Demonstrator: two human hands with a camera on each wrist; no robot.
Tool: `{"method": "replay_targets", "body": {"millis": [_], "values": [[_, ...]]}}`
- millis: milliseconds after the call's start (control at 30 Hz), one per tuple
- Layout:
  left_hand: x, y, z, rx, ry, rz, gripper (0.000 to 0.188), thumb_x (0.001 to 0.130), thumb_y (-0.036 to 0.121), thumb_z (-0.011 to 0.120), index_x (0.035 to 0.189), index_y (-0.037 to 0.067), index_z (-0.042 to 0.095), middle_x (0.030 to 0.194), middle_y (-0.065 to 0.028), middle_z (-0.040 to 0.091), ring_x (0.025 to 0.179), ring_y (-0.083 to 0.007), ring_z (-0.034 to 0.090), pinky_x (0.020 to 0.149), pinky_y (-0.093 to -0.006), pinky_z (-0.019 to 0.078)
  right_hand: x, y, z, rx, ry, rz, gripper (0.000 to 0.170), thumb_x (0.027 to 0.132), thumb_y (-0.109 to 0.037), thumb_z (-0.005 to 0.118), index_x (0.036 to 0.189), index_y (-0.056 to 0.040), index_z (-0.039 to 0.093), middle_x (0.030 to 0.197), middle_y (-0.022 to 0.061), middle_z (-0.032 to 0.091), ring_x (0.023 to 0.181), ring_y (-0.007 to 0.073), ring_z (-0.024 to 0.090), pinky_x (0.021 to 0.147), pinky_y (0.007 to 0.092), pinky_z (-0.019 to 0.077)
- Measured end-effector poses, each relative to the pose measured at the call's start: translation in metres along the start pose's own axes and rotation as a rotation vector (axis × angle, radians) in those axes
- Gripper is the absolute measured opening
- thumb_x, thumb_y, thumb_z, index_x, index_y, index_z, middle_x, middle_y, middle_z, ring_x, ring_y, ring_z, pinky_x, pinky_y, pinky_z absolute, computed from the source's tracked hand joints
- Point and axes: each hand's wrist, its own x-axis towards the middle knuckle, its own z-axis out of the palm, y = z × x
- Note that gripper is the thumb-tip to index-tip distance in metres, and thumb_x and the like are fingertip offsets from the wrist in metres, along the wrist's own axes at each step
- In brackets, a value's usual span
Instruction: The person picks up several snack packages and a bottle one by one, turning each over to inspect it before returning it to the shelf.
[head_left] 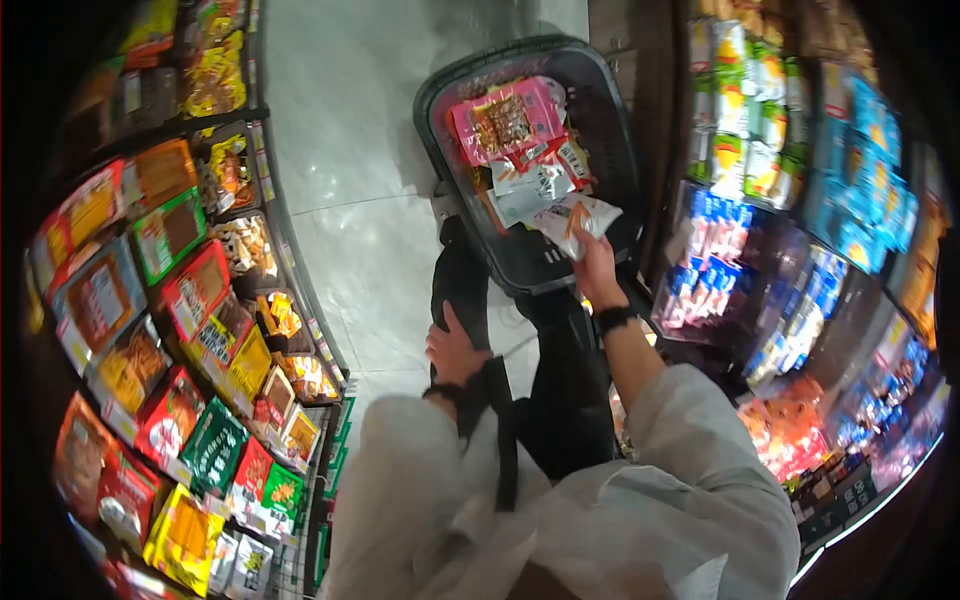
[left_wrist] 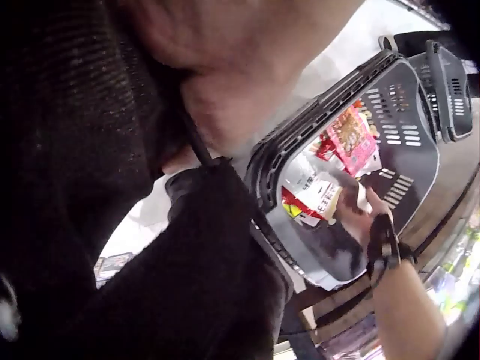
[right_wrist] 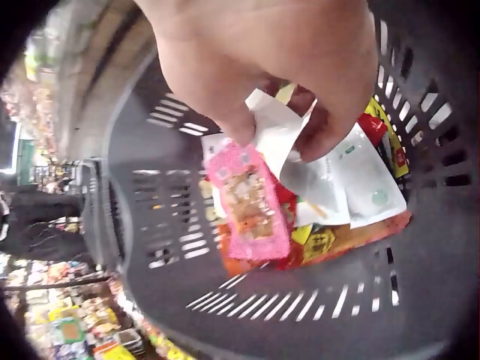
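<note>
In the head view a dark basket (head_left: pixel 430 120) holds snack packets, a pink one (head_left: pixel 505 122) on top. My right hand (head_left: pixel 597 270) pinches a white packet (head_left: pixel 572 222) at its lower edge, inside the basket's near part. The right wrist view has thumb and fingers of the right hand (right_wrist: pixel 277 67) curled on the white packet (right_wrist: pixel 276 131), beside the pink packet (right_wrist: pixel 251 206). My left hand (head_left: pixel 452 345) rests on the left leg with fingers relaxed; in the left wrist view only part of that hand (left_wrist: pixel 240 67) shows.
Shelves of packaged snacks (head_left: pixel 205 430) line the left side, and more packets (head_left: pixel 730 120) fill the shelves at right. Pale floor tiles (head_left: pixel 340 190) lie between the left shelves and the basket. The person's dark trouser legs (head_left: pixel 560 370) are just below the basket.
</note>
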Motion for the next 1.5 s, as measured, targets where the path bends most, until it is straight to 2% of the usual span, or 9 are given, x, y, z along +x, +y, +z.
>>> {"method": "replay_targets", "body": {"millis": [200, 333, 400, 633, 767, 867, 1000, 1133, 1500], "values": [[0.004, -0.096, 0.018, -0.568, -0.248, 0.319, 0.1, 0.077, 0.044, 0.078, 0.15, -0.001, 0.027, 0.132, -0.0232, 0.056, 0.124, -0.035, 0.054, 0.101, -0.0491, 0.0448, -0.215, -0.07, 0.019, -0.021, -0.356, -0.02, 0.047, 0.089, -0.001, 0.058, 0.136, 0.0013, 0.049, 0.128, 0.0113, 0.061, 0.117, 0.0244, 0.06, 0.1, 0.0373, 0.0484], [-0.241, -0.063, -0.099, -1.814, -0.278, 0.629, 0.065, 0.09, 0.024, 0.067, 0.144, -0.002, 0.041, 0.138, -0.0196, 0.055, 0.128, -0.0288, 0.054, 0.108, -0.0428, 0.0419, -0.313, -0.088, 0.028, -0.389, -0.767, 0.138, 0.058, 0.087, -0.003, 0.063, 0.141, 0.0018, 0.043, 0.139, 0.0089, 0.052, 0.125, 0.0201, 0.054, 0.106, 0.0361, 0.0437], [-0.326, -0.077, -0.099, -2.266, -0.418, 0.895, 0.066, 0.092, 0.018, 0.063, 0.149, 0.005, 0.034, 0.143, -0.0183, 0.05, 0.135, -0.0319, 0.047, 0.113, -0.0463, 0.0357, -0.336, -0.071, 0.024, -0.618, -0.97, -0.058, 0.067, 0.084, -0.005, 0.068, 0.145, 0.0012, 0.04, 0.142, 0.0059, 0.049, 0.13, 0.0175, 0.047, 0.111, 0.0351, 0.0372], [-0.44, -0.105, -0.006, -2.469, 0.434, 0.882, 0.04, 0.096, 0.004, 0.059, 0.135, 0.004, 0.05, 0.132, -0.0091, 0.06, 0.123, -0.0238, 0.057, 0.109, -0.0424, 0.0434, -0.471, -0.069, 0.073, -1.441, -1.548, 0.044, 0.04, 0.082, -0.02, 0.081, 0.114, -0.0011, 0.067, 0.094, -0.0026, 0.069, 0.087, 0.0073, 0.06, 0.079, 0.0253, 0.0502], [-0.469, -0.129, 0.033, -2.452, 0.776, 0.794, 0.041, 0.095, 0.005, 0.062, 0.135, 0.003, 0.051, 0.13, -0.0078, 0.061, 0.121, -0.0202, 0.058, 0.106, -0.0393, 0.0441, -0.479, -0.04, 0.077, -1.513, -1.844, -0.02, 0.048, 0.084, -0.013, 0.079, 0.127, -0.0005, 0.06, 0.109, 0.0015, 0.068, 0.095, 0.0086, 0.061, 0.084, 0.0269, 0.0512], [-0.488, -0.153, 0.058, -2.222, 0.949, 0.608, 0.04, 0.094, 0.007, 0.066, 0.132, 0.002, 0.054, 0.125, -0.0067, 0.064, 0.117, -0.0181, 0.06, 0.103, -0.0358, 0.0452, -0.496, -0.033, 0.074, -1.441, -1.751, 0.085, 0.051, 0.086, -0.008, 0.076, 0.132, -0.0003, 0.055, 0.121, 0.0059, 0.065, 0.105, 0.0122, 0.061, 0.093, 0.0305, 0.0503], [-0.519, -0.186, 0.078, -1.895, 0.949, 0.526, 0.036, 0.093, 0.011, 0.069, 0.125, -0.001, 0.06, 0.117, -0.0066, 0.068, 0.107, -0.0139, 0.062, 0.094, -0.0336, 0.0499, -0.539, 0.0, 0.072, -1.474, -1.822, -0.023, 0.055, 0.084, -0.003, 0.075, 0.135, -0.0009, 0.053, 0.135, 0.0106, 0.059, 0.121, 0.0164, 0.055, 0.103, 0.0346, 0.0444], [-0.541, -0.211, 0.102, -1.69, 0.99, 0.639, 0.033, 0.092, 0.012, 0.069, 0.121, -0.002, 0.063, 0.113, -0.0068, 0.069, 0.102, -0.0129, 0.062, 0.092, -0.032, 0.0506, -0.6, 0.051, 0.051, -1.661, -1.858, -0.293, 0.038, 0.086, -0.007, 0.072, 0.122, -0.0004, 0.063, 0.113, 0.0086, 0.07, 0.102, 0.0142, 0.064, 0.089, 0.0325, 0.0516], [-0.572, -0.331, 0.204, -1.75, 0.989, 0.579, 0.04, 0.093, 0.016, 0.067, 0.126, -0.004, 0.057, 0.114, -0.0099, 0.068, 0.103, -0.0141, 0.063, 0.09, -0.0321, 0.0504, -0.681, 0.185, -0.045, -1.574, -1.636, -0.171, 0.029, 0.092, -0.011, 0.07, 0.118, 0.0009, 0.064, 0.107, 0.0055, 0.072, 0.095, 0.0117, 0.066, 0.082, 0.0297, 0.0537]]}}
